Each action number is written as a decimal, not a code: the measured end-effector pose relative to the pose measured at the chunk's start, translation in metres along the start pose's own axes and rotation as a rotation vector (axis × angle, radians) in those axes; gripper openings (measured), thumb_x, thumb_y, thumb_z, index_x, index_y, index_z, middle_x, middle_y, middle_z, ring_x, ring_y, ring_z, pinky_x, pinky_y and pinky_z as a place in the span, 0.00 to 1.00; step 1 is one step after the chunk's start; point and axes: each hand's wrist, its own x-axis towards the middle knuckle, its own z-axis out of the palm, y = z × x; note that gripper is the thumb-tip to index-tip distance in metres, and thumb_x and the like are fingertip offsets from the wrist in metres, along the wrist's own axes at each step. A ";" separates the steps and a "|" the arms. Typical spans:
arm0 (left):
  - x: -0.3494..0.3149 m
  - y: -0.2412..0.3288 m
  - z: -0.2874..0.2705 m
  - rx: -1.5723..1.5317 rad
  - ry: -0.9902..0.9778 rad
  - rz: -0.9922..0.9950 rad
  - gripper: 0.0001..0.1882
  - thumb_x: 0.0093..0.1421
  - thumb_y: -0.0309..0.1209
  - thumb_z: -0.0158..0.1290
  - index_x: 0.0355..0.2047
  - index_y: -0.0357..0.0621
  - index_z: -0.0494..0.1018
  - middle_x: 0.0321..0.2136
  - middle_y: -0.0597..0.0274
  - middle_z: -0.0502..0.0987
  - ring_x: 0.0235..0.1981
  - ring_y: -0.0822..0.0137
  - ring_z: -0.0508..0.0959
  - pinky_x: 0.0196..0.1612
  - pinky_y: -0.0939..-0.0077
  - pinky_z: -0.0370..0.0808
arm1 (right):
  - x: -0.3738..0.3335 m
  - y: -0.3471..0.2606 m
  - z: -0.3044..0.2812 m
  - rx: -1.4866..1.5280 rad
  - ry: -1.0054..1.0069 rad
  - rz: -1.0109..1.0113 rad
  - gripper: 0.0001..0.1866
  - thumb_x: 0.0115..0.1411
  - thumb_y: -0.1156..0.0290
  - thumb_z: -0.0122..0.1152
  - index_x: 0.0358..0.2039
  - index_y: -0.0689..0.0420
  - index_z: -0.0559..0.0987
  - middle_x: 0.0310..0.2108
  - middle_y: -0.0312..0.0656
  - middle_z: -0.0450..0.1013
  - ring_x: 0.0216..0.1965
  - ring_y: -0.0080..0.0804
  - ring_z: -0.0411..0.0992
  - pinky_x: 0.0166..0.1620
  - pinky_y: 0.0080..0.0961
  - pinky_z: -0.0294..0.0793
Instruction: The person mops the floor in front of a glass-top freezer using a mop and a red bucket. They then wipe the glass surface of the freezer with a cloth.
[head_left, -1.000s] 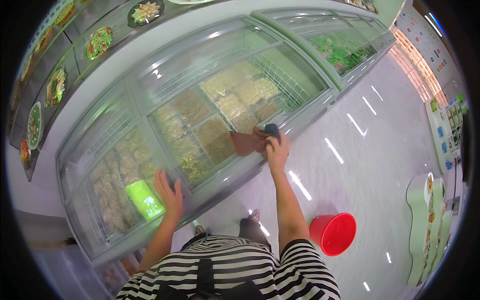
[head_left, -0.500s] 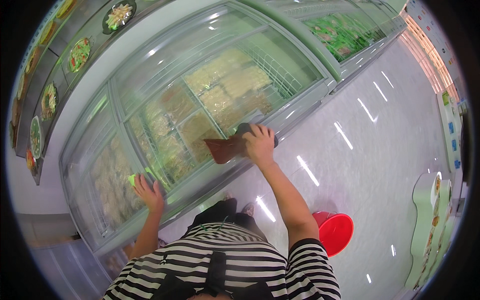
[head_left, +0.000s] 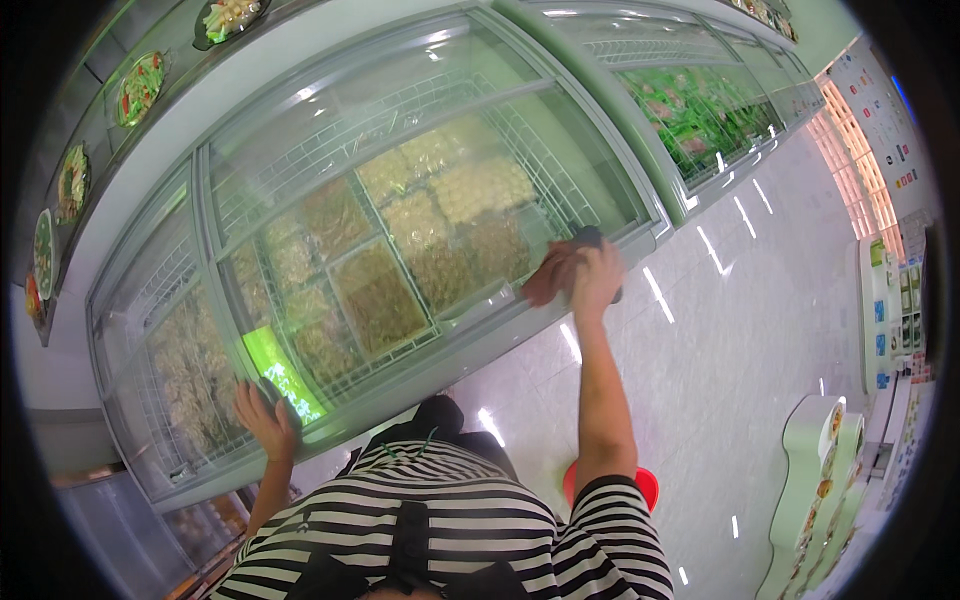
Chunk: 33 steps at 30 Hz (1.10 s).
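My right hand (head_left: pixel 598 278) is closed round a reddish-brown cloth (head_left: pixel 550 277) at the front edge of a glass-topped chest freezer (head_left: pixel 470 345), toward its right end. Part of the cloth lies over the rim; a dark patch shows beside my fingers, and I cannot make out if it belongs to the cloth. Farther left, my left hand (head_left: pixel 265 420) rests with fingers stretched on the glass near the front frame, beside a dark grip-like piece and a bright green label (head_left: pixel 285 375). Under the glass lie several bags of pale and brown food (head_left: pixel 485 190) in wire baskets.
A second freezer (head_left: pixel 690 110) with green-lit packs adjoins at the far right. Behind, a shelf bears several dishes of food (head_left: pixel 142 90). A red bucket (head_left: pixel 648 488) stands on the floor, partly behind my right arm. A pale green wavy-edged stand (head_left: pixel 805 480) is at the right.
My right hand has moved right along the freezer's front edge with the cloth. My left hand stays near the green label, which now shows more fully. The bucket is more hidden by my arm.
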 end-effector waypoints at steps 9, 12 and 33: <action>0.008 0.007 -0.005 0.093 -0.078 -0.037 0.31 0.59 0.35 0.48 0.61 0.37 0.55 0.62 0.44 0.54 0.64 0.45 0.51 0.65 0.45 0.42 | 0.106 0.094 0.022 -0.409 0.018 0.159 0.25 0.57 0.61 0.55 0.57 0.38 0.67 0.57 0.53 0.62 0.59 0.51 0.59 0.58 0.48 0.58; 0.008 0.006 -0.001 -0.013 -0.083 -0.119 0.32 0.60 0.34 0.48 0.62 0.37 0.53 0.63 0.44 0.52 0.65 0.46 0.51 0.66 0.51 0.42 | 0.123 0.098 0.033 -0.470 0.024 0.051 0.27 0.61 0.60 0.49 0.62 0.31 0.62 0.58 0.53 0.61 0.60 0.48 0.59 0.58 0.49 0.57; 0.017 0.033 0.023 0.058 0.354 -0.701 0.30 0.59 0.34 0.52 0.58 0.35 0.57 0.59 0.42 0.58 0.62 0.45 0.57 0.63 0.57 0.52 | 0.050 -0.220 0.028 0.545 -0.831 -1.347 0.13 0.53 0.68 0.57 0.41 0.47 0.79 0.61 0.42 0.60 0.63 0.46 0.55 0.63 0.51 0.48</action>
